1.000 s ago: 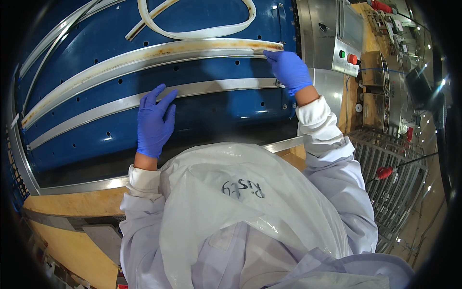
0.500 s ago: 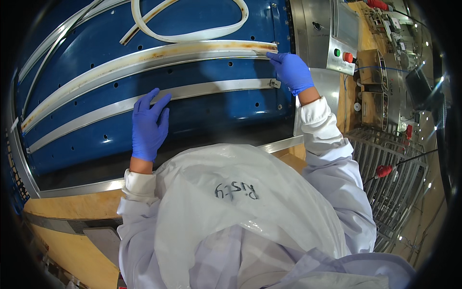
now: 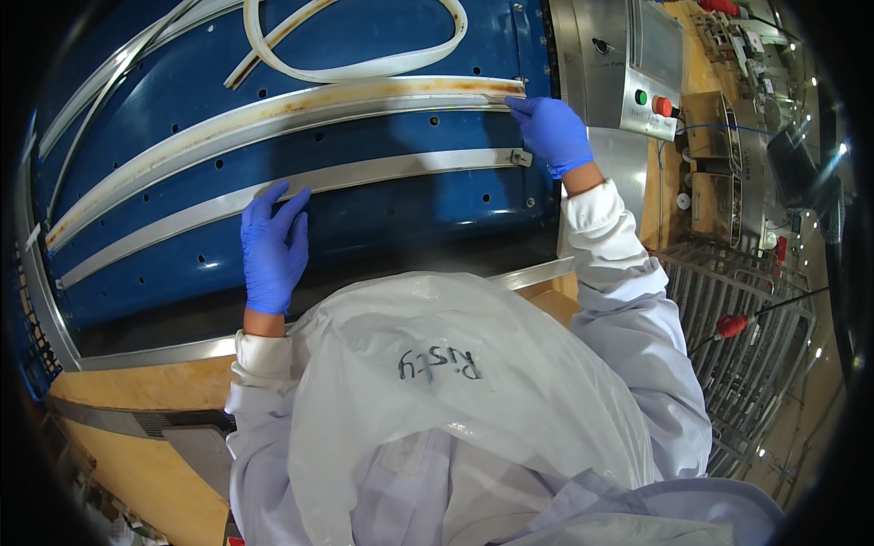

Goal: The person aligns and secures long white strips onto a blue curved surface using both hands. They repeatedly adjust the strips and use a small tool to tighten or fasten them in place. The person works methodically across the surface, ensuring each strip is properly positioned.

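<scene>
Fingers (image 3: pixel 268 197) of the left hand (image 3: pixel 271 259) stood apart at the lower silvery strip (image 3: pixel 410 167), which lay across a blue panel (image 3: pixel 401 214). Above it ran a brown-stained strip (image 3: pixel 273 114), a white loop (image 3: pixel 387 66) just beyond it. Farther right, the fingers of the right hand (image 3: pixel 557 136) met the brown-stained strip's right end; whether they clamped it, I could not tell. A control box (image 3: pixel 648 114) stood beyond.
</scene>
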`<state>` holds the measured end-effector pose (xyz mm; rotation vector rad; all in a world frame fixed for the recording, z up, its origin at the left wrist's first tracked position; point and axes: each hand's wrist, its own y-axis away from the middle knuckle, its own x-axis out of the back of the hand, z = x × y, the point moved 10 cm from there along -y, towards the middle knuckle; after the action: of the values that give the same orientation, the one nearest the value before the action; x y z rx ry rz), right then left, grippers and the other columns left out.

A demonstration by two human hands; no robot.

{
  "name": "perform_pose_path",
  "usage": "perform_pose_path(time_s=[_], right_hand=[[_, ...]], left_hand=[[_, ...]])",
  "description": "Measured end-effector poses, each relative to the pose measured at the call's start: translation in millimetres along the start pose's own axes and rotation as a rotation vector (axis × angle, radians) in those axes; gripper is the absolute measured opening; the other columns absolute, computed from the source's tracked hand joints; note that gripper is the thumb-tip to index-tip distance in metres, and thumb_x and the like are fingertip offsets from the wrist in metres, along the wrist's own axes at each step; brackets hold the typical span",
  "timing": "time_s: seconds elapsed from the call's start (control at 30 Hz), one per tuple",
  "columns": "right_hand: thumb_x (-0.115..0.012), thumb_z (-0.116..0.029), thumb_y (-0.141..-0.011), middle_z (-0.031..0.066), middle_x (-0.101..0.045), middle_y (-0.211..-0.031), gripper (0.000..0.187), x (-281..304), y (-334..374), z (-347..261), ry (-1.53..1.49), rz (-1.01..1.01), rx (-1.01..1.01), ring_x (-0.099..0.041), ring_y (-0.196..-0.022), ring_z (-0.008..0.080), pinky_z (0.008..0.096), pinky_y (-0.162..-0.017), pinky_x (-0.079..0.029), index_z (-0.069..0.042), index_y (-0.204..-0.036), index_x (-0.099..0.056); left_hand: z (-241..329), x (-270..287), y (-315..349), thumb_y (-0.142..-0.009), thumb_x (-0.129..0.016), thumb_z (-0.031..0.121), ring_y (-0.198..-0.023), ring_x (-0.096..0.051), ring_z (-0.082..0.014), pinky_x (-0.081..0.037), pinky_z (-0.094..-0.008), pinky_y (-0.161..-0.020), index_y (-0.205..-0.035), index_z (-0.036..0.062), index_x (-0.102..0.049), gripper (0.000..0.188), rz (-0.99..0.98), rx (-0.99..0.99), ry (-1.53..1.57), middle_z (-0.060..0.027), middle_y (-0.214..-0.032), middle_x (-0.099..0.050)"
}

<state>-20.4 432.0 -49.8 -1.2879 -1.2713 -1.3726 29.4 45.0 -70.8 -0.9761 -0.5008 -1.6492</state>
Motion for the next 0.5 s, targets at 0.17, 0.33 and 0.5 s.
perform_pose_path(time_s=[0.17, 0.33, 0.5], right_hand=[[-0.065, -0.03, -0.092, 0.0132, -0.071, -0.095, 0.023, 5, 1, -12, 0.051, 0.03, -0.013, -0.067, -0.085, 0.0358, 0.042, -0.077, -0.055, -0.022, -0.111, -0.074], [-0.065, -0.03, -0.092, 0.0128, -0.071, -0.098, 0.022, 3, 0, 10, -0.007, -0.014, -0.057, -0.067, -0.087, 0.0351, 0.0412, -0.078, -0.055, -0.022, -0.109, -0.075], [-0.065, -0.029, -0.091, 0.0131, -0.071, -0.099, 0.021, 6, -3, 6, -0.001, -0.027, -0.068, -0.068, -0.088, 0.0345, 0.0409, -0.079, -0.055, -0.021, -0.108, -0.075]], left_hand=[[24, -4, -20, -0.086, -0.065, 0.007, -0.114, -0.055, -0.035, -0.044, -0.0423, -0.102, -0.118, 0.0147, -0.07, 0.033, -0.001, -0.048, 0.057, -0.0134, -0.126, -0.06], [28, -8, -23, -0.087, -0.065, 0.006, -0.119, -0.053, -0.0351, -0.043, -0.0432, -0.103, -0.119, 0.0151, -0.069, 0.033, -0.055, -0.049, 0.032, -0.0145, -0.128, -0.059], [17, -15, -15, -0.088, -0.065, 0.007, -0.118, -0.053, -0.0344, -0.043, -0.0425, -0.102, -0.12, 0.0156, -0.068, 0.034, -0.067, -0.016, 0.028, -0.0141, -0.129, -0.059]])
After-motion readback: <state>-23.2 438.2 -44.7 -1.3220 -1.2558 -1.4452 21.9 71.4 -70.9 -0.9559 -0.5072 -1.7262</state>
